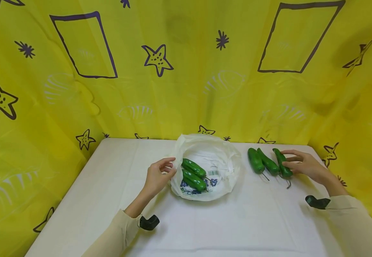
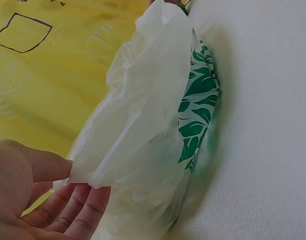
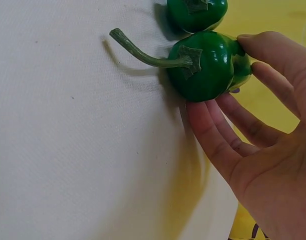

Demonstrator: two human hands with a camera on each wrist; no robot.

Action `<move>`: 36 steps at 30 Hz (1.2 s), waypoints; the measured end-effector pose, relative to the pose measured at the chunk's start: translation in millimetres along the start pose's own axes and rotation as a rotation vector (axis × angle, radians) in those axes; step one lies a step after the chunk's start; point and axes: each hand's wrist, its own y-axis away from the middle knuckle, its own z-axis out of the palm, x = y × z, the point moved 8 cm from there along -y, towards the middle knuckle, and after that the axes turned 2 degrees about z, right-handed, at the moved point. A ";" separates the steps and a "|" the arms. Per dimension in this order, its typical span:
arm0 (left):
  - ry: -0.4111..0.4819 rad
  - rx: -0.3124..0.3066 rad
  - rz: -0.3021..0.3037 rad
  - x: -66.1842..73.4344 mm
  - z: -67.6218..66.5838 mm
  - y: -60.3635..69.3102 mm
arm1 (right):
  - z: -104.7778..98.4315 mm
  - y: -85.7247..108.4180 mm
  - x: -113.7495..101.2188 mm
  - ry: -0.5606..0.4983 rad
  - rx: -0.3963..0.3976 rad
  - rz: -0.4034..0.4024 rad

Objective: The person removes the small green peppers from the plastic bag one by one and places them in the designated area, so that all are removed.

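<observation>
A white plastic bag (image 1: pixel 229 184) stands with its mouth spread wide in the middle of the table, two green peppers (image 1: pixel 194 180) inside it. At the bag's left rim, my left hand (image 1: pixel 159 175) pinches the film between thumb and fingers. The left wrist view shows this hand (image 2: pixel 53 195) at the edge of the bag (image 2: pixel 138 115), which has green leaf print low on its side. To the right, my right hand (image 1: pixel 309 167) holds the rightmost green pepper (image 1: pixel 281 162) of a row of three. Its thumb and fingers lie around that pepper (image 3: pixel 208 70), stem toward the camera.
Two more green peppers (image 1: pixel 256 160) lie side by side between the bag and my right hand. The white-covered table (image 1: pixel 237 228) is backed by a yellow curtain (image 1: pixel 186 96) with starfish drawings, which also rises on both sides.
</observation>
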 end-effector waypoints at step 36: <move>0.022 0.002 0.015 -2.1 0.1 -0.4 | 6.7 -4.6 7.4 0.097 0.000 -0.007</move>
